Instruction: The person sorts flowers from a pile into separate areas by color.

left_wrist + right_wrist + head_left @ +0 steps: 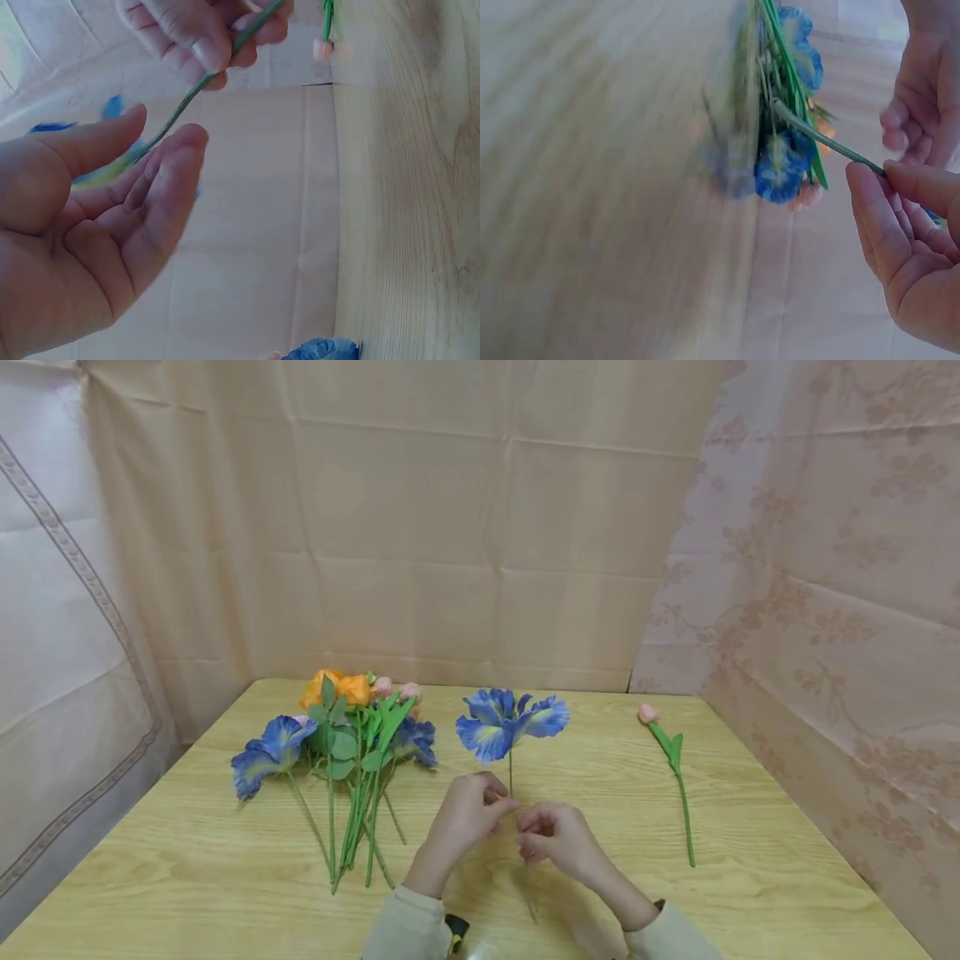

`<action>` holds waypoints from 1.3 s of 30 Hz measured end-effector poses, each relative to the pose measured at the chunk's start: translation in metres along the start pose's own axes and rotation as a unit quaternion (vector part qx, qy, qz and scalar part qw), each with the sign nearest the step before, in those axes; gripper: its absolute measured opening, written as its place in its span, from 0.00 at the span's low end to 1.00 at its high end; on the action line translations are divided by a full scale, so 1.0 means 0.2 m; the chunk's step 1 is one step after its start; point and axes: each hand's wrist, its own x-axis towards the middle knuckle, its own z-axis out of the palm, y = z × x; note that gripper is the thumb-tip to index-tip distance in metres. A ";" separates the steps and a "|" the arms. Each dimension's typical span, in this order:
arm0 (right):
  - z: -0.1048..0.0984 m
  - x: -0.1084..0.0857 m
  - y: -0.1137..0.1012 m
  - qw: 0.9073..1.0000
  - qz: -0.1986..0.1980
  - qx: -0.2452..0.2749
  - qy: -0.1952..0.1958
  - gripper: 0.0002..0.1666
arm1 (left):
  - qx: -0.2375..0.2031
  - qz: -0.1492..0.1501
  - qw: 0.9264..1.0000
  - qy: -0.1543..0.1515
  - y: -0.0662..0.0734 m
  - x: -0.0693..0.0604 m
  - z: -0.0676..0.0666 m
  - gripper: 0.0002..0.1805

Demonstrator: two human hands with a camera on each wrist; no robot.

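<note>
R grip (559,841) w/ stem (831,142) in pinch

Bench (615,777) gives me passage between right hand (558,839) and lone pink tulip (677,752); more room right of tulip. Mixed flower pile (343,743) blocks left side, stems (358,827) jutting toward camera; narrow gap between pile and left hand (468,810). Held blue iris (512,727) bars straight path to back cloth (420,527). Black object (457,928) crowds left sleeve (411,927).
</note>
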 end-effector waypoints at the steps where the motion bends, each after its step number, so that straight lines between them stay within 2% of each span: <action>1: -0.01 0.00 0.00 1.000 0.004 -0.007 0.007 0.06 | 0.008 -0.001 1.000 -0.003 0.00 0.00 0.00 0.09; 7: -0.09 0.04 -0.02 0.994 0.020 -0.081 0.071 0.04 | 0.061 0.006 0.998 -0.022 0.00 0.00 -0.01 0.08; 11: -0.17 0.08 0.01 0.982 0.054 -0.126 0.127 0.03 | 0.085 0.013 0.996 -0.031 0.00 -0.01 -0.02 0.08; 15: -0.26 0.10 0.06 0.970 0.086 -0.164 0.155 0.04 | 0.095 0.003 0.994 -0.056 -0.01 -0.02 -0.02 0.09; 19: -0.36 0.10 0.11 0.965 0.121 -0.175 0.154 0.05 | 0.097 -0.005 0.992 -0.078 -0.01 -0.03 -0.02 0.09; 23: -0.43 0.11 0.15 0.961 0.153 -0.176 0.146 0.06 | 0.098 -0.004 0.992 -0.084 0.00 -0.03 -0.02 0.09; 29: -0.50 0.13 0.19 0.950 0.182 -0.213 0.141 0.04 | 0.105 0.000 0.990 -0.090 -0.01 -0.02 -0.02 0.10; 32: -0.52 0.13 0.21 0.942 0.182 -0.248 0.136 0.02 | 0.104 0.003 0.990 -0.091 -0.01 -0.02 -0.02 0.10; 39: -0.55 0.13 0.27 0.917 0.153 -0.340 0.145 0.17 | 0.101 -0.001 0.989 -0.104 -0.02 -0.03 -0.02 0.10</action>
